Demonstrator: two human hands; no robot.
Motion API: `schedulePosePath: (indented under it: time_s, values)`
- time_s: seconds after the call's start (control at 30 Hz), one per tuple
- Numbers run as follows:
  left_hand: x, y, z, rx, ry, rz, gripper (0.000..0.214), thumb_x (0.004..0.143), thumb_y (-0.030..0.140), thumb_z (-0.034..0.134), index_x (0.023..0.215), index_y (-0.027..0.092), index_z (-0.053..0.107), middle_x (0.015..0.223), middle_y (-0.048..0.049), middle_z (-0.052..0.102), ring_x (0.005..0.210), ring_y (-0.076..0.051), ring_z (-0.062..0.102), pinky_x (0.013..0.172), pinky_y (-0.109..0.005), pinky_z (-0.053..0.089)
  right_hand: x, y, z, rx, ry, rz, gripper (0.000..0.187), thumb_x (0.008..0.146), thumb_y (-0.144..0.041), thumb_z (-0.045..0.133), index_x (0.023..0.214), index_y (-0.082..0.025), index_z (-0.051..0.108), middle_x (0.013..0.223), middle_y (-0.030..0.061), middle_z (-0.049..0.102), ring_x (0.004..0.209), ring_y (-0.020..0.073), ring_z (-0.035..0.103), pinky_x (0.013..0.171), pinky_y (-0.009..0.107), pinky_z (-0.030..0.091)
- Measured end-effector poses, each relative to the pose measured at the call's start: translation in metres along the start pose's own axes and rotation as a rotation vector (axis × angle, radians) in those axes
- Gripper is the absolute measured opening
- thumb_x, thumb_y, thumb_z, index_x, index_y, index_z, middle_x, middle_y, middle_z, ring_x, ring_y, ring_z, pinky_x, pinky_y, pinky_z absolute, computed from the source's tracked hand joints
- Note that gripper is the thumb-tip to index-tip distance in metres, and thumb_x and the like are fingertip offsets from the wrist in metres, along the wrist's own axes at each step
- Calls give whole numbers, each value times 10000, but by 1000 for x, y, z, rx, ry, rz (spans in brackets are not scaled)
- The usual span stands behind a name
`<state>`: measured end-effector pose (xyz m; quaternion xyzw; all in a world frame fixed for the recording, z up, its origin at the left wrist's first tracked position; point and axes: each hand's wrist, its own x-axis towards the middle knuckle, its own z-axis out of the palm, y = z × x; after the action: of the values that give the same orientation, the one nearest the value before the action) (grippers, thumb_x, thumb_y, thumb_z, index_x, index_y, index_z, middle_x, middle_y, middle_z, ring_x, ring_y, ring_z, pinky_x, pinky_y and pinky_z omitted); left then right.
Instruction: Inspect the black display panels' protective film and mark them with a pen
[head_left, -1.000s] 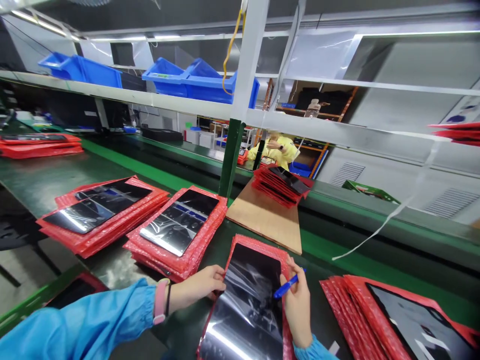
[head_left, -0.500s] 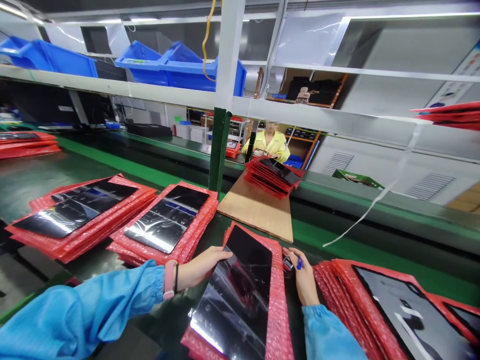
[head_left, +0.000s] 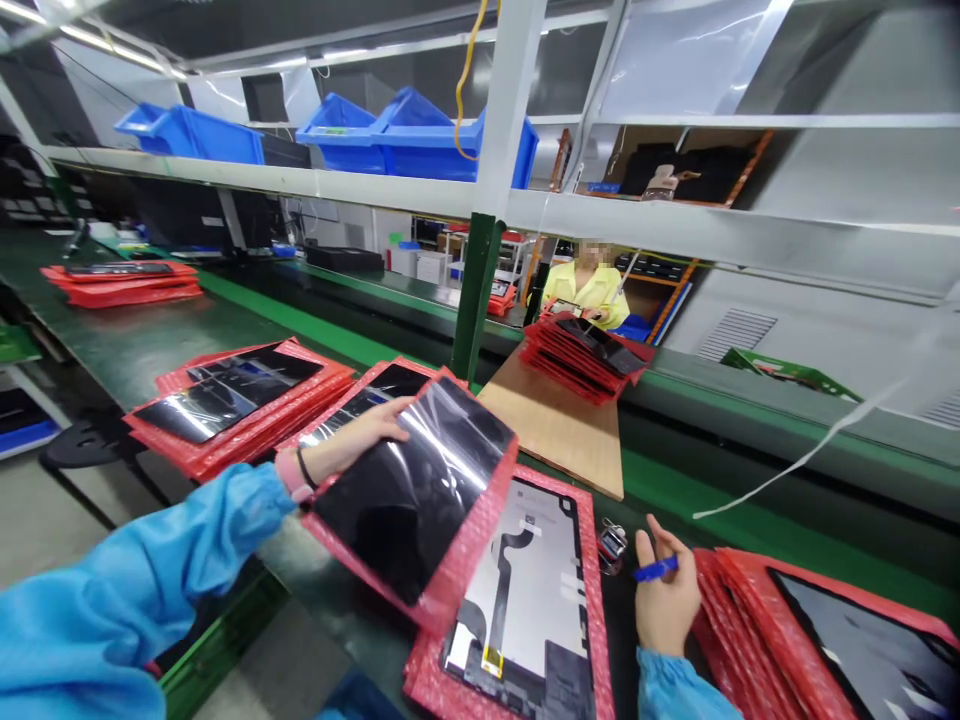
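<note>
My left hand (head_left: pixel 375 428) grips the upper left edge of a glossy black screen panel (head_left: pixel 420 480), lifted and tilted together with its red bubble-wrap sheet. Beneath it on the bench lies another panel (head_left: pixel 525 560), its silver back facing up on red bubble wrap, with a dark ribbon cable and a yellow patch. The lifted panel covers part of its left side. My right hand (head_left: pixel 666 600) has its fingers around a blue pen (head_left: pixel 657 570), right of the silver-backed panel. Near its fingertips rests a small device with a display (head_left: pixel 613 543).
Stacks of wrapped panels stand left (head_left: pixel 240 400) and right (head_left: pixel 862 640). Ahead, a wooden board (head_left: pixel 555 430) bears another stack (head_left: pixel 585 355). A green post (head_left: pixel 476 300) rises behind the bench, and a white strap (head_left: pixel 795 455) hangs at right. Across sits a person in yellow (head_left: pixel 589 290).
My left hand has lifted the top panel with its bubble wrap up and to the left, uncovering the silver-backed panel. My right hand has moved away from the small device. The view has swung left.
</note>
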<state>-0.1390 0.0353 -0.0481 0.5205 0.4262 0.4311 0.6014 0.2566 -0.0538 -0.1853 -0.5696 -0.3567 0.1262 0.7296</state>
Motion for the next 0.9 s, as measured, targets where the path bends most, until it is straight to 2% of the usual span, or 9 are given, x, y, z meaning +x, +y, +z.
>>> schedulePosePath:
  time_s: [0.1, 0.2, 0.33, 0.43, 0.53, 0.6, 0.7, 0.77, 0.9]
  values:
    - [15, 20, -48, 53, 78, 31, 461, 658, 127, 598, 1118, 113, 621, 975, 5, 716, 1031, -266, 626, 921, -342, 415, -14, -18, 3, -6, -14, -119, 356, 751, -462, 722, 904, -200, 536, 1251, 195, 635, 1222, 307, 563, 1080, 516, 339]
    - [31, 22, -81, 97, 138, 8, 428, 560, 170, 667, 985, 126, 653, 859, -51, 738, 918, -282, 670, 851, -364, 474, -29, -35, 4, 15, -78, -186, 332, 772, -444, 712, 824, -239, 457, 1175, 152, 690, 1219, 280, 573, 1077, 485, 354]
    - [47, 19, -98, 162, 207, -9, 371, 529, 175, 688, 893, 117, 642, 828, -96, 726, 908, -301, 670, 864, -415, 489, -42, -45, -1, -16, -179, -96, 315, 817, -439, 679, 729, -241, 451, 958, 93, 760, 1012, 277, 687, 1000, 452, 422]
    - [52, 25, -94, 204, 334, 65, 378, 558, 160, 661, 929, 134, 595, 1029, -132, 694, 1140, -327, 573, 970, -430, 436, -50, -49, -4, -37, -302, 44, 353, 904, -506, 526, 685, -230, 501, 681, 69, 735, 757, 265, 722, 846, 424, 502]
    - [52, 27, -73, 227, 399, 170, 450, 575, 132, 645, 1014, 176, 558, 1310, -107, 555, 1385, -304, 323, 1093, -383, 326, -61, -57, -3, 35, -491, 203, 510, 919, -653, 277, 964, -222, 546, 642, 64, 713, 549, 262, 679, 557, 400, 535]
    - [45, 18, -45, 213, 341, 185, 478, 594, 135, 649, 1057, 196, 547, 1339, -78, 525, 1389, -279, 314, 1104, -366, 314, -69, -63, -1, 58, -598, 288, 569, 885, -710, 259, 1023, -225, 524, 706, 74, 718, 510, 243, 647, 444, 355, 493]
    - [20, -11, 10, 133, 118, 47, 436, 605, 159, 674, 1028, 184, 572, 1081, -66, 644, 1089, -263, 582, 969, -398, 443, -80, -70, 1, -35, -621, 312, 411, 844, -625, 519, 810, -217, 562, 665, 46, 680, 513, 179, 589, 455, 276, 437]
    - [-4, -34, 47, 56, -44, -118, 385, 585, 152, 680, 960, 161, 598, 914, -65, 663, 831, -230, 640, 819, -401, 503, -85, -71, 0, -126, -590, 293, 360, 810, -536, 631, 679, -209, 552, 583, 18, 632, 511, 154, 553, 505, 263, 417]
    - [-39, -64, 93, -60, -183, -377, 303, 564, 126, 671, 859, 141, 609, 890, -67, 647, 788, -194, 622, 794, -373, 483, -91, -69, -3, -275, -569, 207, 468, 771, -509, 645, 488, -222, 407, 449, -33, 443, 477, 127, 425, 527, 271, 334]
